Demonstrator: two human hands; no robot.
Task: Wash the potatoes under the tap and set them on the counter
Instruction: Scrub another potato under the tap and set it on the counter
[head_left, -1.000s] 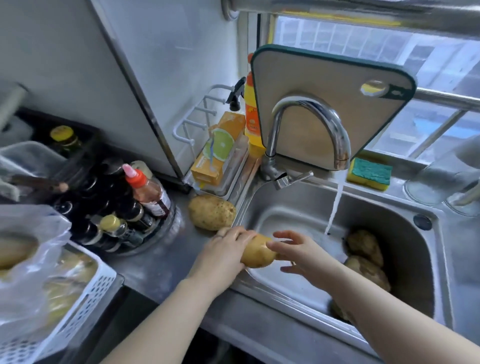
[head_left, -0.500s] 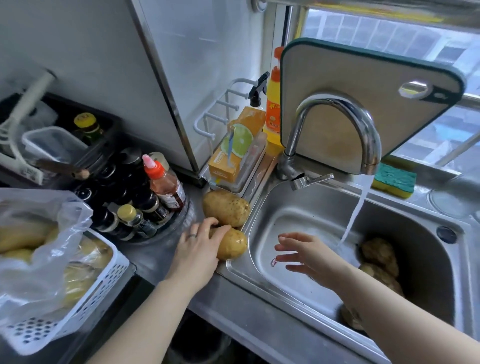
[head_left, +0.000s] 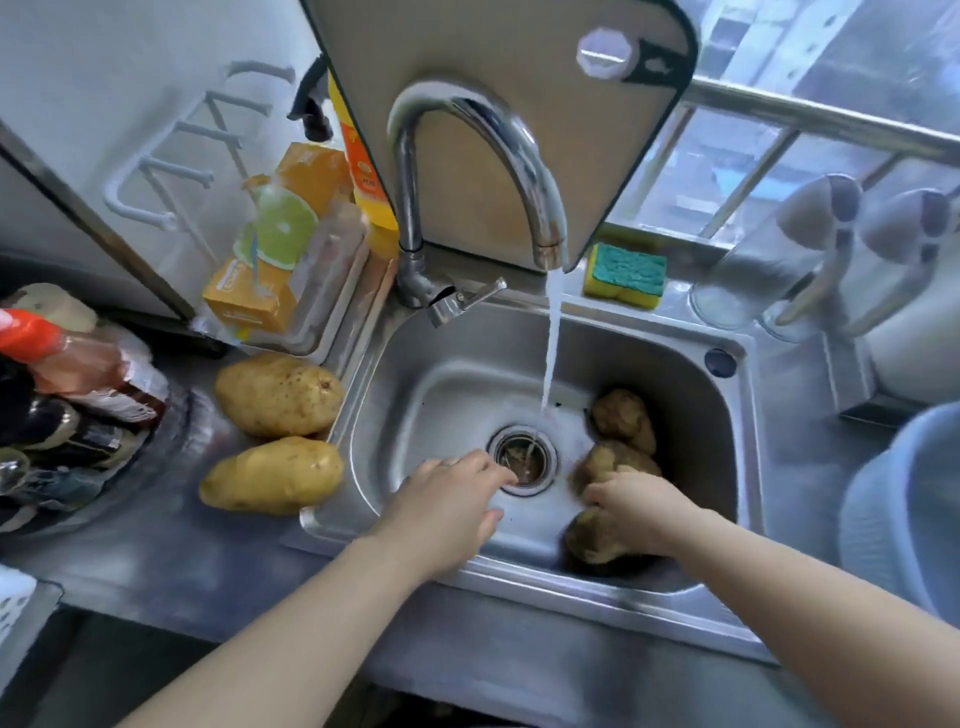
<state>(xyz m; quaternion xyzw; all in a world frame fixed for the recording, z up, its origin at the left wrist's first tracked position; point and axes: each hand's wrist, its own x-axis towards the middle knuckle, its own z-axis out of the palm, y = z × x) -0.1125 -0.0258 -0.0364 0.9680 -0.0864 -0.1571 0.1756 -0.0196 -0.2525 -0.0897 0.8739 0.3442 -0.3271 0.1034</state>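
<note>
In the head view, the second washed yellow potato now lies on the steel counter beside the first potato, and the left hand, empty with loose fingers, is back over the steel sink. The right hand bends onto a muddy brown potato, probably the next to wash; whether it really grips I cannot tell.

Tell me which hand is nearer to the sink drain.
Left. The left hand has its fingertips at the near-left rim of the drain. The right hand is farther off to the drain's right, curled over an unwashed potato.
</note>
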